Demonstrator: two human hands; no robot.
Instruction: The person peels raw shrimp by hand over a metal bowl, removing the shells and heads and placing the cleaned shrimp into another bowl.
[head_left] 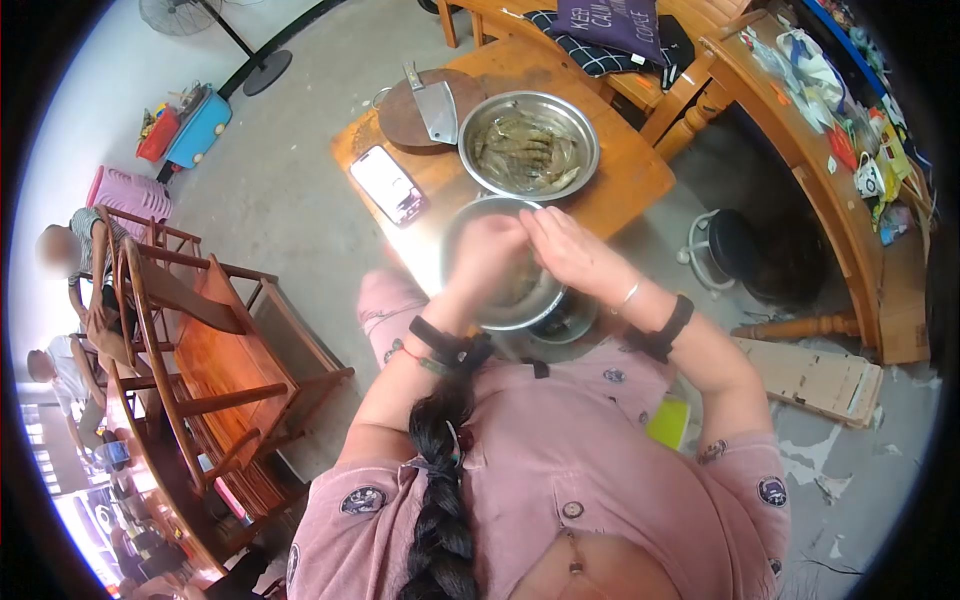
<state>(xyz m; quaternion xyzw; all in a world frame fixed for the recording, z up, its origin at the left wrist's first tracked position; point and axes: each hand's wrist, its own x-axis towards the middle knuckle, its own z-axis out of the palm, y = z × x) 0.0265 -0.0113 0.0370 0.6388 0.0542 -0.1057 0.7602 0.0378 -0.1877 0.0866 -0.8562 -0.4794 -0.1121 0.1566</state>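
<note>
My left hand [487,252] is curled, slightly blurred, over the left side of a metal bowl [462,300]. Its fingertips meet those of my right hand [572,250], whose fingers are pressed together above the bowl's right side. What is pinched between them is too small to make out. My hands partly hide the bowl's contents. Just beyond, a larger steel basin [590,150] holds several grey shrimp [522,148] in liquid. A phone [388,186] with a lit screen lies left of the bowls on the wooden table [630,190].
A cleaver [437,110] rests on a round chopping board [400,118] at the table's far left. A black stool [728,245] stands on the right. Wooden chairs [235,350] and two seated people [88,240] are at left, with a fan [265,72] behind.
</note>
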